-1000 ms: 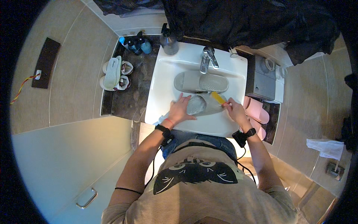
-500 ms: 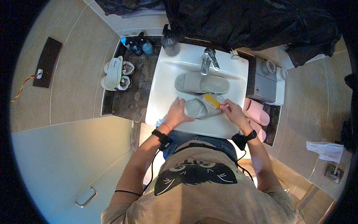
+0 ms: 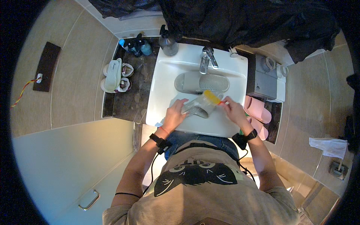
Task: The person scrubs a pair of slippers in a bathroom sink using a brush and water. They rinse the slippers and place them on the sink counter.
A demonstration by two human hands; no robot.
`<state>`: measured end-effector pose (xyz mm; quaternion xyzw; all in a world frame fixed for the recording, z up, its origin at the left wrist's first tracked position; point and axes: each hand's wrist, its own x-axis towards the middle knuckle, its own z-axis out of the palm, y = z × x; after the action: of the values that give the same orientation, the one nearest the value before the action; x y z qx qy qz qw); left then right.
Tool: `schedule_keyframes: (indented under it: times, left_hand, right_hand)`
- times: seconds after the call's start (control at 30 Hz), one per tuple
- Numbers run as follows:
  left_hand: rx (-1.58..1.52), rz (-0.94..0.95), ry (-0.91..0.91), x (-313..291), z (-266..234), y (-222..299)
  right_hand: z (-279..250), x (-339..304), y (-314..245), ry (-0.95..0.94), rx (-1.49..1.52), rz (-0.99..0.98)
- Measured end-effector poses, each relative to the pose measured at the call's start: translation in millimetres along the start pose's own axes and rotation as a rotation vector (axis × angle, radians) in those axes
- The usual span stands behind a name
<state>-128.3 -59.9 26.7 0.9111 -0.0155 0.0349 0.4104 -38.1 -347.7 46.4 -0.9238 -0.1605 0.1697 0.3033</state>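
Note:
My left hand (image 3: 174,114) grips the end of a grey slipper (image 3: 199,111), which is tilted and blurred by motion over the near part of the white sink (image 3: 157,86). Closed on the red end of a yellow brush (image 3: 212,97) is my right hand (image 3: 234,112); the yellow part lies against the slipper's strap side. A second grey slipper (image 3: 189,83) lies flat in the basin beneath the faucet (image 3: 204,63), just beyond the held one.
On the left counter lie pale shoes (image 3: 114,77), near small blue bottles (image 3: 144,48). A dark pump bottle (image 3: 168,44) stands at the sink's back left corner. Pink slippers (image 3: 258,108) and a grey box (image 3: 265,84) sit on the right. Dark fabric (image 3: 243,22) hangs behind.
The slipper in my left hand has tipped up from lying flatter in the basin. My left hand has shifted slightly left, and the brush has turned and moved slightly left and up.

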Motion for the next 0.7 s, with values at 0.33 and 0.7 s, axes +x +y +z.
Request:
schedule_keyframes:
  times: [0.33,0.7]
  left_hand:
    - [0.000,0.033,0.022,-10.4,-0.4,-6.2]
    - [-0.006,-0.181,-0.043,-30.6,-6.1,-19.5]
  right_hand:
    - [-1.9,3.0,-20.4,-0.169,-0.061,-0.013]
    - [21.0,-4.2,-74.2,-0.139,-0.049,-0.258]
